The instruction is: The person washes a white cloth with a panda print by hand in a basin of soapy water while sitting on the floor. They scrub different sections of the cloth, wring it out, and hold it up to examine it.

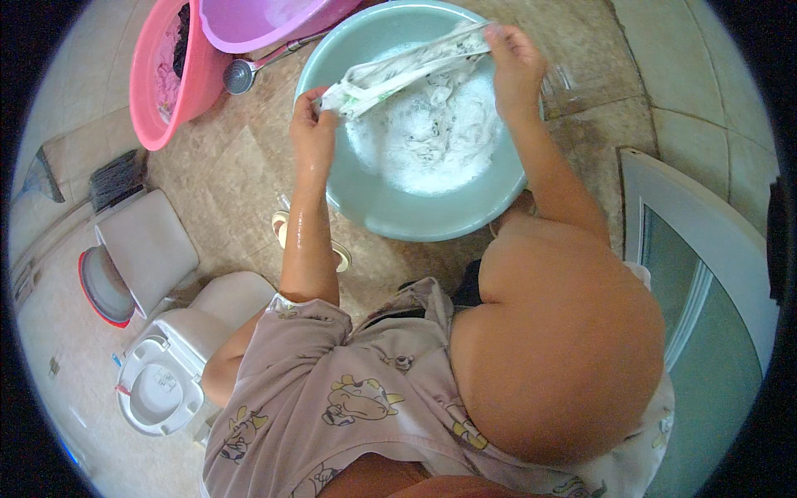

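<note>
A wet white patterned cloth garment (405, 71) is stretched between my two hands, above a large teal plastic basin (423, 224). My left hand (313, 127) pinches its lower left end near the basin's left rim. At the upper right, my right hand (515, 65) grips the other end over the basin's far right side. Sudsy water in the basin holds more white patterned fabric (436, 137), partly covered with foam. The held garment's lower folds hang close to that fabric; whether they touch is hard to tell.
On the tiled floor (218, 168), a pink basin (187, 106) with clothes and a purple basin (249, 38) stand at the upper left, a shower head (240, 76) beside them. Slippers (339, 255) lie below the teal basin. A toilet (159, 386) is lower left, a framed door (697, 199) right.
</note>
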Action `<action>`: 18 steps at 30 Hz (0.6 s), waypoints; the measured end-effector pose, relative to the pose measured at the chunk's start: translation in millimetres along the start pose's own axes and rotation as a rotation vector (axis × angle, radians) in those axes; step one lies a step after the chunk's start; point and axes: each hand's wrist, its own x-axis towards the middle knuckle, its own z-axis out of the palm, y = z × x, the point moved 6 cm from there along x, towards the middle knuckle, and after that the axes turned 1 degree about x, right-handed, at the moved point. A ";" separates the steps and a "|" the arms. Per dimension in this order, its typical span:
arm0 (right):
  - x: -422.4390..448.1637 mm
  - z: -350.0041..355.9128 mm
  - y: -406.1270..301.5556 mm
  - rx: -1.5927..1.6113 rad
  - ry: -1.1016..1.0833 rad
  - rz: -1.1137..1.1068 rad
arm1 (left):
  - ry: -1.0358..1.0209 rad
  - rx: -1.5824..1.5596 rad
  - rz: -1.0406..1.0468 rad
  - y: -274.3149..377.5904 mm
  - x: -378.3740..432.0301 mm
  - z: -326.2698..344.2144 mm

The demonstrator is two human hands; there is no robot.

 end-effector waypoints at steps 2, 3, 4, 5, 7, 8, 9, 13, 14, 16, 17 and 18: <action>5.8 -5.0 7.3 0.185 0.045 0.181 | 0.022 0.006 0.009 -3.1 0.5 -8.0; 5.3 -4.9 14.4 0.372 0.094 0.361 | 0.044 0.057 -0.010 5.1 -1.9 -12.8; 4.9 -3.6 14.2 0.370 0.096 0.358 | 0.067 0.108 -0.028 8.9 -2.5 -17.2; 3.8 3.2 14.1 0.402 0.037 0.365 | 0.066 0.106 -0.027 6.9 0.6 -20.8; 2.8 16.8 11.5 0.442 -0.025 0.370 | 0.294 -0.410 0.196 20.2 2.1 -43.8; 4.6 23.9 5.0 0.493 -0.070 0.299 | 0.392 -0.489 0.255 23.1 0.7 -54.7; 5.5 28.6 -0.8 0.544 -0.114 0.231 | 0.395 -0.485 0.255 26.5 -2.5 -57.6; 15.1 20.2 9.3 0.263 -0.329 0.112 | 0.337 -0.357 0.328 37.9 -29.8 -51.3; 13.5 18.8 13.0 -0.119 -0.450 0.066 | 0.221 -0.246 0.219 18.1 -31.7 -42.9; 3.7 40.1 15.1 -0.573 -0.725 0.050 | -0.230 0.245 -0.008 -40.1 -37.1 -9.0; -7.9 50.8 26.7 -1.038 -0.983 0.027 | -0.434 0.375 -0.072 -69.5 -48.7 2.2; -11.1 59.2 33.6 -1.029 -1.033 0.004 | -0.650 0.495 -0.127 -87.1 -60.6 17.0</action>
